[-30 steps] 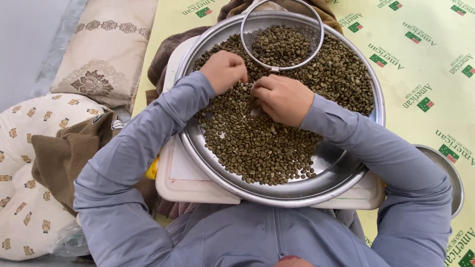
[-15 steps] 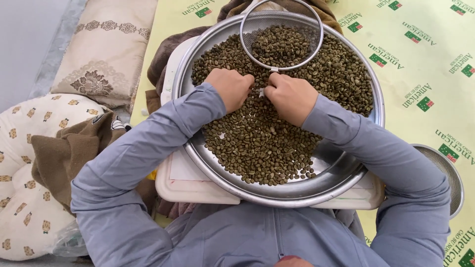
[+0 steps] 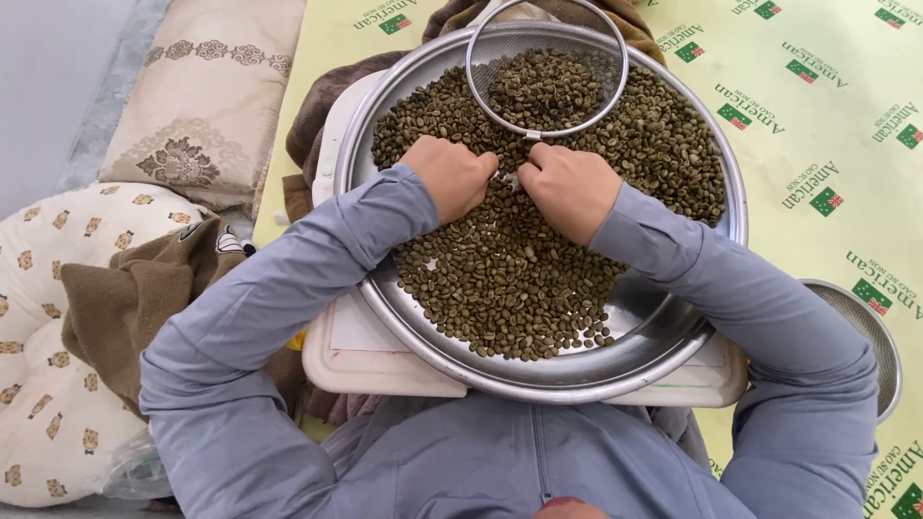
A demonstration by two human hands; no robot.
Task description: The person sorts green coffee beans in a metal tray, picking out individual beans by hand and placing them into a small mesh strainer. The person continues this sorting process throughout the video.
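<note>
A yellow printed floor mat (image 3: 817, 115) forms the working surface, with patterned cushions (image 3: 197, 106) and a brown blanket (image 3: 125, 308) at the left. On a white tray board (image 3: 375, 360) rests a large round steel pan (image 3: 538, 380), spread with greenish beans (image 3: 510, 279). The left hand (image 3: 452, 178) and the right hand (image 3: 569, 187) lie knuckles-up on the bean layer at the pan's centre, just beside each other, fingers curled down into the beans; whether either pinches a bean cannot be told. The beans appear small, hard, light and loose: they likely roll and scatter easily, so single beans are best taken at the fingertips. A small wire-mesh sieve (image 3: 546, 67), partly filled with beans, sits on the pan's far side, just beyond the knuckles, and limits forward reach. A second sieve (image 3: 870, 341) lies on the mat at the right, partly hidden by the right sleeve (image 3: 769, 327). The bare pan bottom near the body looks smooth and slippery.
</note>
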